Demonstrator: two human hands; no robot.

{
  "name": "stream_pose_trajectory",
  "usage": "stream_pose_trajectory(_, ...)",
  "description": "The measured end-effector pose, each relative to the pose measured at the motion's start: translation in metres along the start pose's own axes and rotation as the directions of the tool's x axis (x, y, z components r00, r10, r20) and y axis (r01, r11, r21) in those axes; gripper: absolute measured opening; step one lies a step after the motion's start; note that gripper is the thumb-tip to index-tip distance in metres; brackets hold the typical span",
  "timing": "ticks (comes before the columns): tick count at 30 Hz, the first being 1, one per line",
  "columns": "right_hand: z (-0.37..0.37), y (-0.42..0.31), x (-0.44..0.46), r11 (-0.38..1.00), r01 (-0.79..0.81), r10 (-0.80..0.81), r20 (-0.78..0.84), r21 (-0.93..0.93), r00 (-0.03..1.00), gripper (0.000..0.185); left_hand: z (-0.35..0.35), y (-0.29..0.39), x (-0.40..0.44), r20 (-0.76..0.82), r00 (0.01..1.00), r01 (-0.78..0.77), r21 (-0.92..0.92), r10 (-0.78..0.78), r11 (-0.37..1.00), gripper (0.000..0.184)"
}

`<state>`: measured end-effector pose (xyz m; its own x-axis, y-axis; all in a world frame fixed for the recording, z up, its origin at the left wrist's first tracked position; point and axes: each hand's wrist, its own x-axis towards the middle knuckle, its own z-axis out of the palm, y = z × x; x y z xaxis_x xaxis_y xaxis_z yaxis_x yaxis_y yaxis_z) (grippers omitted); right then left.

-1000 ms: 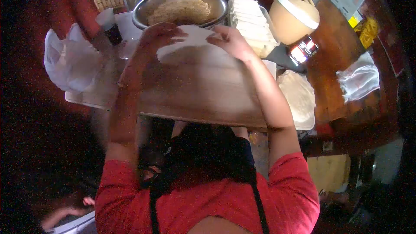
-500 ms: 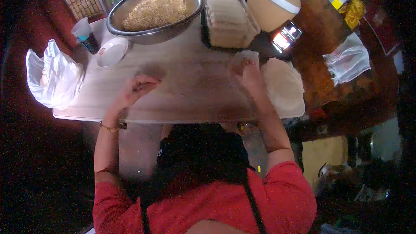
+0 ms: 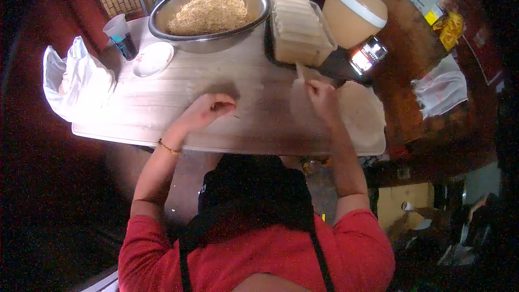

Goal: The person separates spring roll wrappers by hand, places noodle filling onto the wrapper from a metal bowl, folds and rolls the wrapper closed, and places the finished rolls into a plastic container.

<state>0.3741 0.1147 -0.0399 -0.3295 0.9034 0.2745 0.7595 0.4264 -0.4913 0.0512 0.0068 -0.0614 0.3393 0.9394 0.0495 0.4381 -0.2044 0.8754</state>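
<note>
Between the left hand (image 3: 213, 109) and the right hand (image 3: 323, 99), a bare lane of tabletop (image 3: 257, 89) runs forward until the metal bowl (image 3: 213, 45) blocks it. The thin sheet (image 3: 301, 91) at the right hand's fingers intrudes on that lane's right side. Ahead of this hand stands the box of rolls (image 3: 304, 53), leaving only a tight slot beside the bowl; on its right, the flat round stack (image 3: 363, 119) lies close by the wrist. Leftward there is low, wide passage (the plate (image 3: 153, 59) and cup (image 3: 122, 39) sit farther forward) as far as the white bag (image 3: 81, 84).
</note>
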Motion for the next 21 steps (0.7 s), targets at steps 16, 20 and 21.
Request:
stream_pose_trajectory(16,0.075,-0.013,-0.013,0.404,0.196,0.098,-0.255,0.893,0.962,0.030,0.011,0.025,-0.004,-0.244,0.954,0.021,-0.519,-0.172,0.854,0.044)
stream_pose_trajectory(20,0.035,-0.049,0.000,0.532,-0.220,-0.209,0.378,0.818,0.902,0.017,-0.011,0.076,-0.033,-0.216,0.900,0.285,-0.364,-0.378,0.887,0.038)
stream_pose_trajectory(21,0.028,-0.061,0.003,0.454,-0.270,-0.232,0.405,0.849,0.884,0.016,-0.018,0.052,-0.030,-0.270,0.897,0.209,-0.442,-0.351,0.872,0.035)
